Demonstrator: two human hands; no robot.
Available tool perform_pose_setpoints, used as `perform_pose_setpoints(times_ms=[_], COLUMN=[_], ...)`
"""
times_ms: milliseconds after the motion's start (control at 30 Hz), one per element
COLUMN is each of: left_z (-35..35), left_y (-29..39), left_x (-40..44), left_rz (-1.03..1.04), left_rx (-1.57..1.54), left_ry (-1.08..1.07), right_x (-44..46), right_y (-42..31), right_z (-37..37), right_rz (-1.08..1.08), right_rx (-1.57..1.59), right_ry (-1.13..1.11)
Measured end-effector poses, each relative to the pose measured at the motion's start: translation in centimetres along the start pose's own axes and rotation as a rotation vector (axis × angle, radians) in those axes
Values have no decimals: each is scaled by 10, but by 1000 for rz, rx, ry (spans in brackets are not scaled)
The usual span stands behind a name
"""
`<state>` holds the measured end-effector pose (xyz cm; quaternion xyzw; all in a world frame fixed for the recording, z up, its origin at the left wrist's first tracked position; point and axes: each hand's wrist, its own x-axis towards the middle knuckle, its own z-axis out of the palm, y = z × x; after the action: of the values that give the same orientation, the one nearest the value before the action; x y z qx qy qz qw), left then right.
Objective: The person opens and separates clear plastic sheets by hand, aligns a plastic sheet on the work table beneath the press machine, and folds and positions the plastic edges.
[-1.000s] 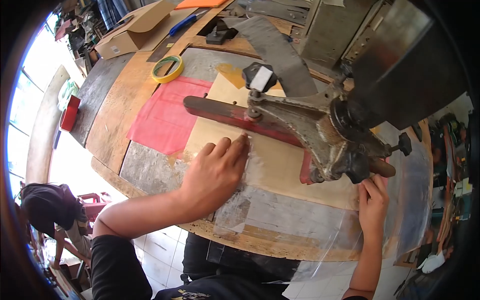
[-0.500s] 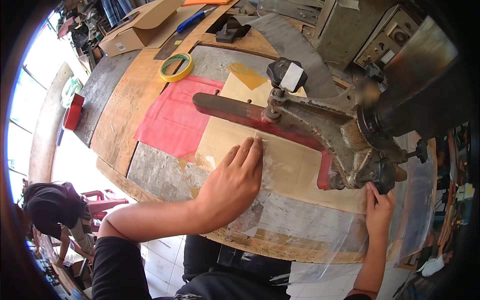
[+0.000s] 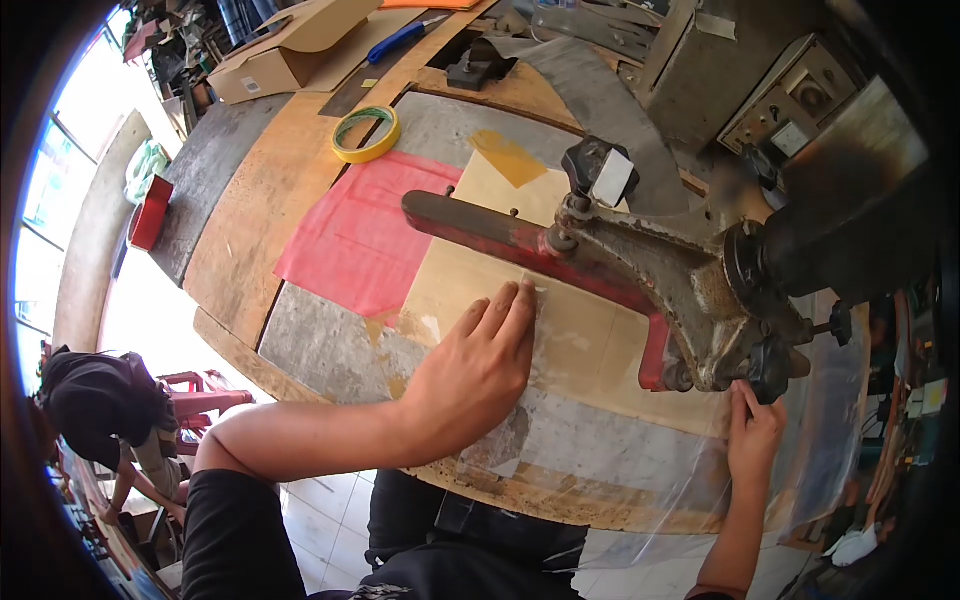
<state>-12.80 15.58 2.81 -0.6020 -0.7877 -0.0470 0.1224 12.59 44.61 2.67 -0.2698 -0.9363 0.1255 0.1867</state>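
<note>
Red-stained bar [image 3: 500,235]: long axis slanting far-left to near-right; left hand [image 3: 470,365] nearer, flat, fingertips just short, on clear sheet [image 3: 680,495]. Right hand [image 3: 755,435]: pinching clear sheet.

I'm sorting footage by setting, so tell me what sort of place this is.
Probably a workshop: a metal machine arm reaches over a worn worktable bearing a roll of yellow tape, and an apparent control box shows beyond.

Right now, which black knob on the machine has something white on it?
The knob nearest the yellow tape roll: a white rectangle covers part of it. The knob beside the right hand and the far-right one show none.
</note>
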Motion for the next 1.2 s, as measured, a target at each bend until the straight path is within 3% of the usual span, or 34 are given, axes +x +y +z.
perform_pose_setpoints(times_ms=[267, 500, 600, 800, 867, 1200], left_z=[0, -1, 1, -3, -2, -3], left_y=[0, -1, -1, 0, -1, -1], left_x=[1, 3, 2, 3, 3, 4], left_rz=[6, -8, -5, -33, -29, 2], left_rx=[27, -30, -21, -47, -52, -22], left_ry=[4, 7, 17, -24, -25, -31], right_x=[2, 4, 4, 8, 11, 11], right_y=[-5, -5, -6, -9, -16, -14], right_z=[-2, -5, -5, -6, -3, -6], right_rz=[68, -3, 88, -46, -151, -87], right_rx=[75, 41, 130, 69, 23, 59], right_ry=[-12, -20, -47, -23, 95, 56])
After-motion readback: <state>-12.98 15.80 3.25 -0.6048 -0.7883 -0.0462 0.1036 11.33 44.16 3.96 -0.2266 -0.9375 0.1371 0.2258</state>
